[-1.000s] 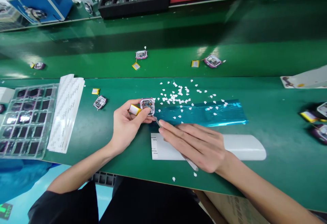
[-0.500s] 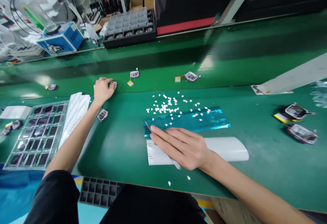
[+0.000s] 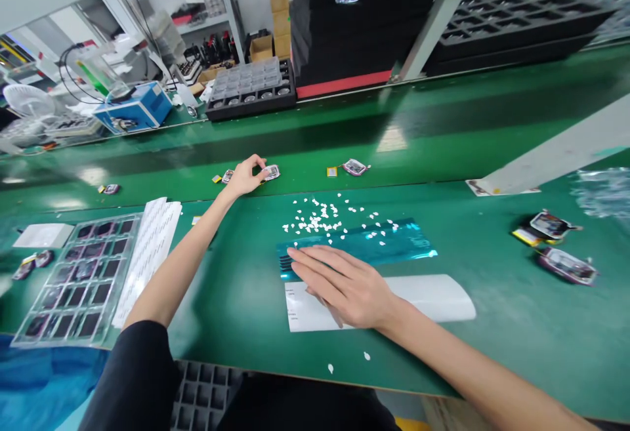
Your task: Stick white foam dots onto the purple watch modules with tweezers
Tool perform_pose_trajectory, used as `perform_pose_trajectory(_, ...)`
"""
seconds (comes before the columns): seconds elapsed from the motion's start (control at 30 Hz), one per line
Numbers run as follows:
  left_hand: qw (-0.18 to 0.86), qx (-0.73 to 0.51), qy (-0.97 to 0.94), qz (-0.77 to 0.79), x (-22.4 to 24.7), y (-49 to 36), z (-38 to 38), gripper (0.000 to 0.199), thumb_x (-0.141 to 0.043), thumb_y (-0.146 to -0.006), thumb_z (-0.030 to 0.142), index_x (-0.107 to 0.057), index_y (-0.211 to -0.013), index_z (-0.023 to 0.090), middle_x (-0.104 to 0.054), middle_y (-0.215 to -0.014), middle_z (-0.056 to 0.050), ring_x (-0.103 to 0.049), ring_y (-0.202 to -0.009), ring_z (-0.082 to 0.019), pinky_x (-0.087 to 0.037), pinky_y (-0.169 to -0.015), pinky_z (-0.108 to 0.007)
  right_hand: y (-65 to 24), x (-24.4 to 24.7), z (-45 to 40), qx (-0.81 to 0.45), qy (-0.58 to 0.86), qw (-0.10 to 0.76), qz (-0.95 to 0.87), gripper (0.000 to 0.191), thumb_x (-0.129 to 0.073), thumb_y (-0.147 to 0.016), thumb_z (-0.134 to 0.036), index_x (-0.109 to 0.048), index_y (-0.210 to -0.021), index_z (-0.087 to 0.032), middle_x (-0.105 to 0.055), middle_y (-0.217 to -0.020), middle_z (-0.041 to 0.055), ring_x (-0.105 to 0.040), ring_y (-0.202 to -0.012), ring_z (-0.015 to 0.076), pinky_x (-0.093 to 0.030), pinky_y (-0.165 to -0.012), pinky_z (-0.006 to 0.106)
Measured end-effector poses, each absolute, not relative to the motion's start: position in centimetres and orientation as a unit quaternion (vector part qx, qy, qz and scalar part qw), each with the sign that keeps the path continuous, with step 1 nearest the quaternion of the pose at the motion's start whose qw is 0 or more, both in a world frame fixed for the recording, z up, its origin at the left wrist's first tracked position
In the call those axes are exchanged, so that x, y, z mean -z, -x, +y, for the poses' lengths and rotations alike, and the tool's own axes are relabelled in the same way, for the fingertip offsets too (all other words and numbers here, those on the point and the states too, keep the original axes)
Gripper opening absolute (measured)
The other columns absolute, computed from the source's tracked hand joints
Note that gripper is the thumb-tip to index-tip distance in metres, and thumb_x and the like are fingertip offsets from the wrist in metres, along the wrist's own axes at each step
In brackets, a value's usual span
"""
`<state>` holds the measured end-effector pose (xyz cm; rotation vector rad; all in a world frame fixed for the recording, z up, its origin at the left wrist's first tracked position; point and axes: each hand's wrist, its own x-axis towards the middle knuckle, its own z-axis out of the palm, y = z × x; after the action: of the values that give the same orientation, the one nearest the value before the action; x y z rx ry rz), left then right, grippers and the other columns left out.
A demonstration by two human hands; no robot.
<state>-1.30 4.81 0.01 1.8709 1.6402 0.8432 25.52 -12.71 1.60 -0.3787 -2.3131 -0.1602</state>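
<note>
My left hand [image 3: 249, 175] reaches to the back strip of the green bench, thumb and finger closed on the edges of a small electronic module [image 3: 272, 172]. Just left of those fingers lies another module [image 3: 227, 176] with a yellow battery [image 3: 216, 179]. My right hand [image 3: 347, 287] is closed around slim metal tweezers [image 3: 336, 315], mostly hidden beneath the palm. It hovers over or rests on a white label sheet [image 3: 428, 296], which has small print at its left end. Behind its fingertips lies a blue film strip [image 3: 364, 245], and many small white stickers [image 3: 315, 222] are scattered beyond.
On the left are a clear compartment tray [image 3: 83, 273] and printed paper strips [image 3: 147, 260]. Another module [image 3: 355, 167] sits at the back centre. Two more modules [image 3: 566, 266] lie right, near a slanted white post [image 3: 556, 145]. Black trays [image 3: 354, 31] are stacked behind.
My left hand has moved right from one module to the neighbouring one and grips it. My right hand stays over the label sheet. The camera view has shifted slightly.
</note>
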Motion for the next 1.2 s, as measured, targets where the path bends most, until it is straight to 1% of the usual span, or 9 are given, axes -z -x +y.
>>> perform_pose_trajectory(0.1, 0.292, -0.361, -0.678, 0.57, -0.7, -0.6, 0.9, 0.006, -0.058, -0.09, 0.023, -0.053, -0.091, 0.02, -0.076, -0.098, -0.009, -0.071, -0.098, -0.02, -0.051, -0.091, -0.031, -25.4, -1.4, -12.7, -0.031, 0.173, 0.407, -0.896, 0.024, -0.042, -0.099, -0.006, -0.062, -0.112, -0.007, -0.07, -0.122, 0.0181, -0.066, -0.113, 0.0247, -0.059, -0.093, 0.042)
perform_pose_trajectory(0.2, 0.34, -0.395, -0.667, 0.533, -1.6, -3.3, -5.4, 0.012, -0.051, -0.097, 0.031, -0.054, -0.1, 0.02, -0.075, -0.092, -0.006, -0.072, -0.083, -0.017, -0.053, -0.082, -0.028, -25.3, -1.4, -12.8, -0.099, 0.228, 0.428, -0.869, 0.027, -0.038, -0.097, -0.002, -0.059, -0.112, -0.012, -0.074, -0.099, 0.0118, -0.069, -0.086, 0.0196, -0.06, -0.074, 0.035)
perform_pose_trajectory(0.33, 0.466, -0.423, -0.594, 0.501, -2.7, -6.4, -13.5, 0.02, -0.058, -0.094, 0.028, -0.069, -0.109, 0.019, -0.075, -0.095, -0.007, -0.065, -0.062, -0.013, -0.053, -0.063, -0.024, -25.5, -1.5, -13.2, -0.049, 0.294, 0.435, -0.85, 0.019, -0.051, -0.1, -0.015, -0.06, -0.116, -0.012, -0.069, -0.079, 0.003, -0.064, -0.062, 0.0131, -0.05, -0.056, 0.024)
perform_pose_trajectory(0.43, 0.503, -0.448, -0.534, 0.511, -2.7, -7.6, -16.5, 0.022, -0.061, -0.093, 0.026, -0.073, -0.11, 0.02, -0.072, -0.076, -0.003, -0.062, -0.057, -0.012, -0.053, -0.057, -0.023, -25.5, -1.5, -13.5, -0.03, 0.323, 0.408, -0.853, 0.009, -0.059, -0.098, -0.018, -0.065, -0.104, -0.014, -0.067, -0.075, -0.0015, -0.062, -0.056, 0.0092, -0.044, -0.051, 0.022)
perform_pose_trajectory(0.53, 0.506, -0.493, -0.483, 0.518, -1.8, -7.9, -17.3, 0.022, -0.062, -0.094, 0.027, -0.074, -0.111, 0.021, -0.067, -0.064, 0.001, -0.061, -0.053, -0.012, -0.053, -0.056, -0.023, -25.4, -1.2, -13.6, -0.042, 0.335, 0.397, -0.853, 0.007, -0.058, -0.095, -0.012, -0.064, -0.094, -0.016, -0.07, -0.079, -0.0017, -0.063, -0.059, 0.0086, -0.043, -0.05, 0.022)
perform_pose_trajectory(0.7, 0.455, -0.516, -0.521, 0.506, -0.6, -7.4, -17.9, 0.026, -0.059, -0.096, 0.02, -0.072, -0.118, 0.018, -0.065, -0.061, 0.003, -0.061, -0.051, -0.009, -0.054, -0.054, -0.02, -25.4, -0.8, -13.8, -0.038, 0.31, 0.365, -0.877, 0.014, -0.057, -0.096, -0.009, -0.064, -0.106, -0.014, -0.074, -0.089, 0.0004, -0.067, -0.068, 0.0094, -0.047, -0.053, 0.023)
perform_pose_trajectory(0.87, 0.413, -0.494, -0.554, 0.528, -0.9, -7.2, -18.2, 0.025, -0.059, -0.094, 0.013, -0.072, -0.115, 0.017, -0.066, -0.063, 0.003, -0.061, -0.05, -0.007, -0.053, -0.052, -0.017, -25.3, -0.8, -14.0, -0.051, 0.311, 0.341, -0.886, 0.015, -0.053, -0.098, -0.008, -0.065, -0.106, -0.013, -0.074, -0.091, 0.0028, -0.068, -0.071, 0.011, -0.05, -0.055, 0.024)
perform_pose_trajectory(1.07, 0.521, -0.506, -0.459, 0.512, -1.2, -6.9, -17.4, 0.004, -0.068, -0.087, 0.013, -0.064, -0.087, 0.016, -0.063, -0.058, 0.004, -0.056, -0.039, -0.006, -0.047, -0.039, -0.015, -25.5, -0.3, -13.4, -0.141, 0.28, 0.36, -0.879, 0.02, -0.055, -0.095, -0.003, -0.065, -0.108, -0.014, -0.072, -0.095, 0.003, -0.068, -0.076, 0.0116, -0.052, -0.057, 0.022)
perform_pose_trajectory(1.2, 0.589, -0.48, -0.458, 0.461, -1.6, -6.6, -17.3, 0.004, -0.068, -0.087, 0.013, -0.067, -0.09, 0.015, -0.062, -0.054, 0.005, -0.056, -0.037, -0.006, -0.051, -0.04, -0.015, -26.0, -0.1, -13.4, -0.121, 0.254, 0.397, -0.874, 0.027, -0.054, -0.092, 0.002, -0.065, -0.113, -0.013, -0.071, -0.102, 0.0072, -0.069, -0.084, 0.0136, -0.054, -0.062, 0.022)
